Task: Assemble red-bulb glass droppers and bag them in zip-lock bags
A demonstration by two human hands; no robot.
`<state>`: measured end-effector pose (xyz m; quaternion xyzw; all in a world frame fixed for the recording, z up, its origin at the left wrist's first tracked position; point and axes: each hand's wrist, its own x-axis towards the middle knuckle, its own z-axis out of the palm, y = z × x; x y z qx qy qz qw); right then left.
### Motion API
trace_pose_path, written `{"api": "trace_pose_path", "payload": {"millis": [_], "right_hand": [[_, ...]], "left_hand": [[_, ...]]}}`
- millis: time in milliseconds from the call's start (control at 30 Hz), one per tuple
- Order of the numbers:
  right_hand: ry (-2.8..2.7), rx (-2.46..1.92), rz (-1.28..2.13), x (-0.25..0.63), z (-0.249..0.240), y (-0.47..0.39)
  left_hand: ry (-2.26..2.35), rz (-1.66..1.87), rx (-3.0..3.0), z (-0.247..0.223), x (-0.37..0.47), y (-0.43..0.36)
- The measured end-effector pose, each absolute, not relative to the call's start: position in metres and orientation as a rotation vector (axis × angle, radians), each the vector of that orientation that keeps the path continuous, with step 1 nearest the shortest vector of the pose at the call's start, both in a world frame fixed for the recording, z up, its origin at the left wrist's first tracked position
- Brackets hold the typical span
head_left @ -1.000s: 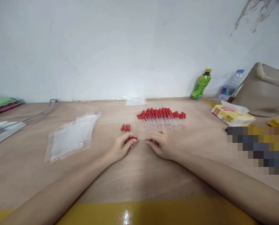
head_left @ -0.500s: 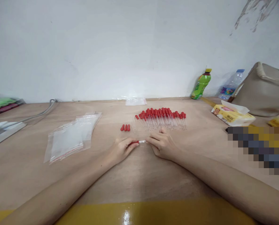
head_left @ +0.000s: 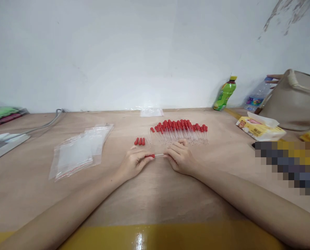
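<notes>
My left hand (head_left: 132,163) pinches a red rubber bulb (head_left: 151,156) between thumb and fingers. Out of the bulb's right end runs a thin clear dropper tube (head_left: 159,155), its far part gripped and hidden by my right hand (head_left: 181,158). Bulb and tube lie in one line, held level just above the table. Three loose red bulbs (head_left: 139,141) rest beyond my left hand. Behind my right hand lies a row of several droppers (head_left: 181,130), red bulbs toward the wall and clear tubes toward me.
Clear zip bags (head_left: 75,149) overlap at the left, near a grey cable (head_left: 47,123). Another small bag (head_left: 152,112) lies by the wall. At the right are a green bottle (head_left: 225,94), a tissue pack (head_left: 260,128) and a beige bag (head_left: 287,100). Another person's fingers (head_left: 275,77) touch a water bottle (head_left: 256,96).
More of the red bulb shows past my left fingertips. My hands have shifted only slightly. Another person's fingers have appeared at the water bottle on the right.
</notes>
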<state>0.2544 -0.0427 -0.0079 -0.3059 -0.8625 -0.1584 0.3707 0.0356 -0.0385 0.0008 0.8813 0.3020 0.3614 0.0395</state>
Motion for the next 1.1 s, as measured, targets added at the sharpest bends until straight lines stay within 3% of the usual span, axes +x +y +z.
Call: {"api": "trace_pose_path", "payload": {"millis": [767,967,1100], "right_hand": [[-2.364,-0.702,-0.348,0.243,-0.007,-0.045],[-2.437,-0.926,-0.33,0.248,0.013,-0.046],[-2.176,-1.305,-0.147,0.272,0.036,-0.03]], "left_hand": [[0.808,0.949,2.74,-0.005,0.036,-0.039],[0.997,1.044,2.785,-0.001,0.033,-0.031],[1.237,1.1,2.7,-0.002,0.024,-0.024]]}}
